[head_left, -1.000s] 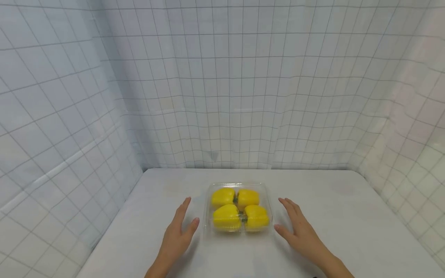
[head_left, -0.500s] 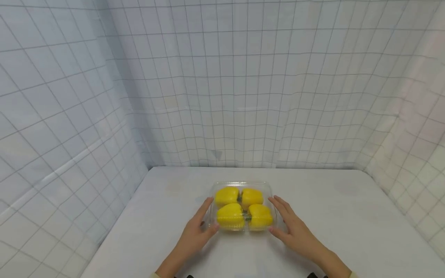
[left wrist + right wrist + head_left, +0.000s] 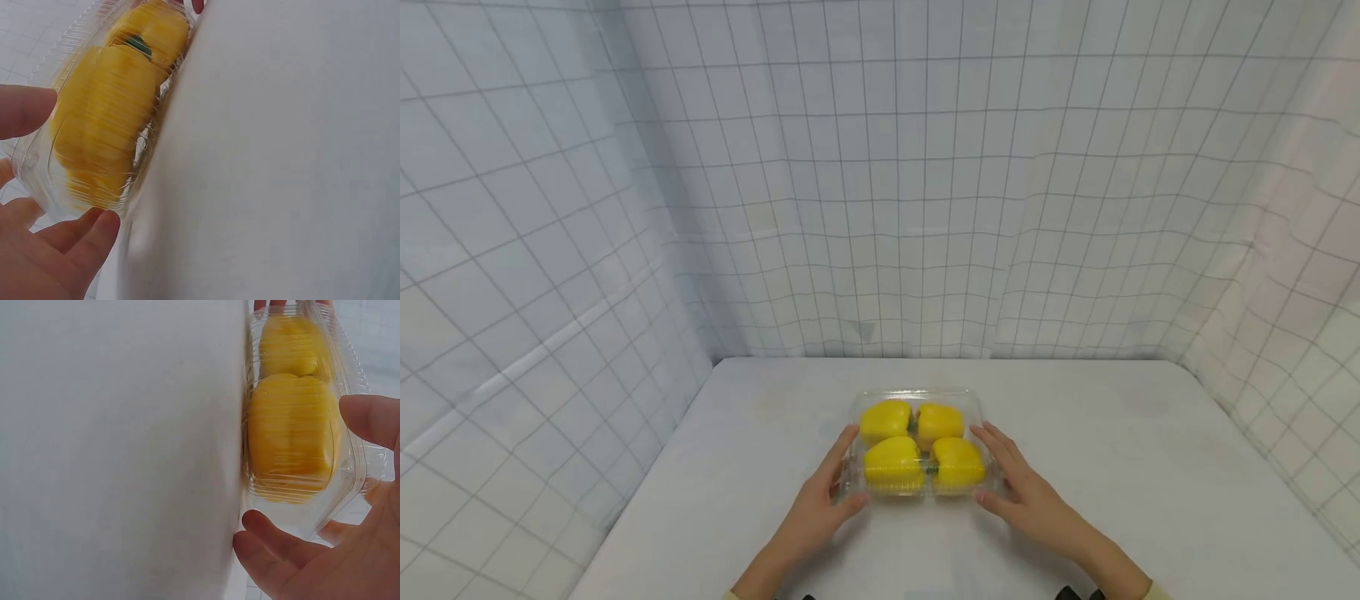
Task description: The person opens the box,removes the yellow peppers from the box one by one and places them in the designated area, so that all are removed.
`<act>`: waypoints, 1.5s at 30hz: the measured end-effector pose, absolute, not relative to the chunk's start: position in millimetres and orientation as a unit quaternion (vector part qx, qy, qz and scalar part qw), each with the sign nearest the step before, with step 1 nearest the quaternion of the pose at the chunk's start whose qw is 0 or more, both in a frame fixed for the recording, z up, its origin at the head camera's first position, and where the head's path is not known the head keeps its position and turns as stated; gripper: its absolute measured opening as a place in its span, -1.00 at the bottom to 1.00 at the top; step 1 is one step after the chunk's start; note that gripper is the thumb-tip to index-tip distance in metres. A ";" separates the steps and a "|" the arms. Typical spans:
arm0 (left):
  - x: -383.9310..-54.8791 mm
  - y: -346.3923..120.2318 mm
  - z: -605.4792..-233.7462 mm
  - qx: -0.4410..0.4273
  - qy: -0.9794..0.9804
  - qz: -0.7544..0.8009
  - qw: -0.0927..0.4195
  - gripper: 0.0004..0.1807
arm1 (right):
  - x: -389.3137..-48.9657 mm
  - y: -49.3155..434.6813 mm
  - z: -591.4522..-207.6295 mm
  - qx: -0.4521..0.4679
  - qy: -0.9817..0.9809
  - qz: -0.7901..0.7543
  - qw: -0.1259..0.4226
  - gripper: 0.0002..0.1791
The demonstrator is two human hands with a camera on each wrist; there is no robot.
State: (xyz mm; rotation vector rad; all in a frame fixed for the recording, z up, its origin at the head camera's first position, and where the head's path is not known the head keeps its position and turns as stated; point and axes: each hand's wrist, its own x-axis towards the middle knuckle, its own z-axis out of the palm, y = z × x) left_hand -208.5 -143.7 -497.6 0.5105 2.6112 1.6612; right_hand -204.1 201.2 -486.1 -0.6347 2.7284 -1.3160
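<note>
Several yellow bell peppers (image 3: 893,464) with green stems lie inside a clear plastic clamshell box (image 3: 917,392) on the table. Beside its left end is my left hand (image 3: 815,508), its fingers along the end and its thumb by the front corner. My right hand (image 3: 1036,507) mirrors it at the right end. In the left wrist view, the thumb (image 3: 28,111) overlaps the box edge and two fingertips (image 3: 107,220) are right at its lower end. The right wrist view has the thumb (image 3: 365,419) at the lid edge, fingers spread below the box end.
A white table (image 3: 1150,492) spreads out around the box. White curtains (image 3: 910,183) with a dark grid hang behind it and along both sides. Pale sleeve cuffs (image 3: 1157,592) show at the bottom edge.
Both hands have moved inward from well apart to the two ends of the box, the left one travelling farther. The box and peppers keep their place on the table.
</note>
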 end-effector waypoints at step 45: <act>-211.0 -145.6 -499.2 0.181 0.768 0.610 0.076 -0.12 | -209.2 207.4 -487.5 -0.258 0.788 -0.549 0.106 -0.23</act>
